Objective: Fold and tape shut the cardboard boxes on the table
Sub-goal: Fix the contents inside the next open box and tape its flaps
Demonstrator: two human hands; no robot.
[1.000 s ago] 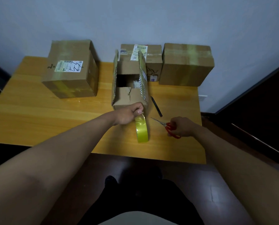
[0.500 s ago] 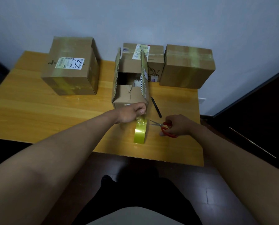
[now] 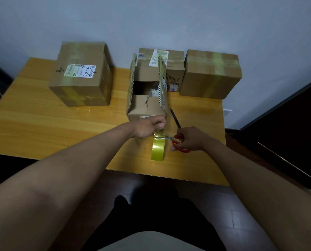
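An open cardboard box [image 3: 147,107] stands mid-table with its long side flaps upright and the short flaps folded in. My left hand [image 3: 149,126] pinches the tape strip against the box's near face. From that strip hangs a yellow tape roll [image 3: 158,149], just above the table. My right hand [image 3: 189,138] grips red-handled scissors [image 3: 176,141], whose blades meet the tape strip just above the roll.
Taped boxes stand at the back: a large one at left [image 3: 82,75], a small one [image 3: 172,69] behind the open box, another at right [image 3: 210,74]. A black pen [image 3: 175,118] lies right of the open box. The wooden table [image 3: 42,127] ends close in front of me.
My right hand has brought the scissors leftward from the table until the blades reach the tape strip. My left hand has stayed at the box's near face.
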